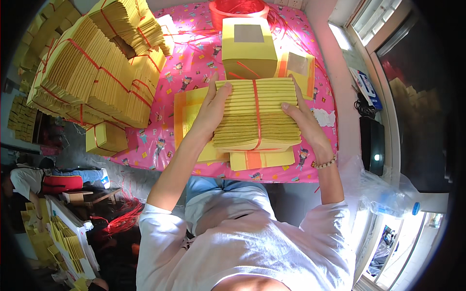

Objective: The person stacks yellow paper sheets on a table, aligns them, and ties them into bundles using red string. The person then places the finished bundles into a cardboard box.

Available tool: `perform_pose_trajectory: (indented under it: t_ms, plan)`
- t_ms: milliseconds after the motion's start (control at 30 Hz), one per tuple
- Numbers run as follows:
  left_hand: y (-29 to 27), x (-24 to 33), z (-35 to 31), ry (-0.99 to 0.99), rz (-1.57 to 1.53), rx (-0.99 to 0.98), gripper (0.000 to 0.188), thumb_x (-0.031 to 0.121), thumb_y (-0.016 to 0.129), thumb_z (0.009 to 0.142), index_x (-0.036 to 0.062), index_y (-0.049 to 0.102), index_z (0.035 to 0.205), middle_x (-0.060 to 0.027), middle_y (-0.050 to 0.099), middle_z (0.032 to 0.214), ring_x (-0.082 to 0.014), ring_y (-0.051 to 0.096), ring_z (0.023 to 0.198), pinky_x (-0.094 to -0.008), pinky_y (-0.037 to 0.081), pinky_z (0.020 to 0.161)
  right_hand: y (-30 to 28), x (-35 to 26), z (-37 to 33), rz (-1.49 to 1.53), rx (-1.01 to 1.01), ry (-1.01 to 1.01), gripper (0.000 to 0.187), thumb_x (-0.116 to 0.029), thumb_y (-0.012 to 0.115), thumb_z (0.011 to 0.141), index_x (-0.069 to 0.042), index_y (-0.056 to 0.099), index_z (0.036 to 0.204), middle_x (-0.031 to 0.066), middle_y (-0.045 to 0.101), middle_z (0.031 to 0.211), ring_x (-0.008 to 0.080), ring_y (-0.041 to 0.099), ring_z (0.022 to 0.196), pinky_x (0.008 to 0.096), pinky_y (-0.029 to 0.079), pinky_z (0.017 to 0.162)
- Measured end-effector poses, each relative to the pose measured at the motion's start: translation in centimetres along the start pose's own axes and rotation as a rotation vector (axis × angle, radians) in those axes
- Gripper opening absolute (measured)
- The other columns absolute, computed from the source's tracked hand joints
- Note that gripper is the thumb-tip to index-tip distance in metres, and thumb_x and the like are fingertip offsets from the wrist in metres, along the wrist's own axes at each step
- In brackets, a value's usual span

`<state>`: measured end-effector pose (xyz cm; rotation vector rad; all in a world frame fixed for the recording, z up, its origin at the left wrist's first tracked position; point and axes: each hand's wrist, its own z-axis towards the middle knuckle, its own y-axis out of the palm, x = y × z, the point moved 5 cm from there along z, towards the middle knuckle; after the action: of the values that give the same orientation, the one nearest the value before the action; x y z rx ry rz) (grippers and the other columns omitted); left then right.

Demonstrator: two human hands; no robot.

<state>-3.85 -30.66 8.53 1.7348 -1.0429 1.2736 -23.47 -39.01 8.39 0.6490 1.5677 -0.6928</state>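
Between my two hands is a thick bundle of yellow envelopes (238, 114), with a red plastic string running over its middle. My left hand (212, 110) is closed against its left side, thumb on the upper layers. My right hand (307, 122) presses the right side, with its thumb over the edge. The fingers on the far sides are partly hidden. Beneath the bundle lie flat yellow envelopes with orange bands (262, 159). Just beyond it stands a yellow stack with a grey rectangle on top (248, 47).
Tall tied stacks of yellow envelopes (97, 72) fill the left of the pink patterned table cover (167, 116). A red tub (238, 14) and loose red strings are at the back. A windowsill with a black box (371, 145) runs along the right. Another person (29, 182) works at lower left.
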Motion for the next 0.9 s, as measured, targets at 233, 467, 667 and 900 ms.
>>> perform_pose_trajectory:
  t_ms: [233, 467, 667, 900]
  plan:
    - [-1.1, -1.6, 1.6, 0.020, -0.018, -0.068, 0.075, 0.041, 0.050, 0.095, 0.0078, 0.014, 0.152, -0.0137, 0.033, 0.148, -0.0209, 0.035, 0.134, -0.0319, 0.029, 0.108, -0.6, 0.6, 0.8, 0.075, 0.051, 0.027, 0.076, -0.036, 0.052, 0.096, -0.003, 0.013, 0.152, 0.0133, 0.036, 0.147, 0.0212, 0.035, 0.135, 0.0313, 0.030, 0.108]
    - [0.1, -0.1, 1.1, -0.037, -0.151, -0.017, 0.052, 0.038, 0.055, 0.095, 0.0092, 0.045, 0.137, -0.0040, 0.056, 0.123, -0.0136, 0.052, 0.115, -0.0306, 0.042, 0.097, -1.2, 1.0, 4.1, 0.269, 0.157, 0.111, 0.050, -0.040, 0.045, 0.099, -0.002, 0.049, 0.132, 0.0056, 0.059, 0.113, 0.0116, 0.056, 0.100, 0.0269, 0.044, 0.087]
    - [-0.6, -1.1, 2.4, -0.008, -0.094, -0.052, 0.049, 0.034, 0.053, 0.097, 0.0047, 0.043, 0.135, -0.0082, 0.055, 0.121, -0.0163, 0.053, 0.112, -0.0314, 0.044, 0.094, -0.4, 1.1, 3.9, 0.418, 0.282, 0.131, 0.029, -0.033, 0.050, 0.097, -0.007, 0.059, 0.108, 0.0029, 0.060, 0.101, 0.0107, 0.056, 0.093, 0.0278, 0.045, 0.084]
    - [0.0, -0.4, 2.0, -0.005, -0.112, -0.131, 0.047, 0.030, 0.049, 0.098, 0.0029, 0.042, 0.135, -0.0105, 0.054, 0.122, -0.0172, 0.053, 0.112, -0.0319, 0.044, 0.094, -0.6, 2.0, 3.8, 0.494, 0.360, 0.200, 0.027, -0.034, 0.053, 0.095, -0.009, 0.060, 0.104, 0.0016, 0.060, 0.101, 0.0102, 0.056, 0.094, 0.0271, 0.044, 0.084]
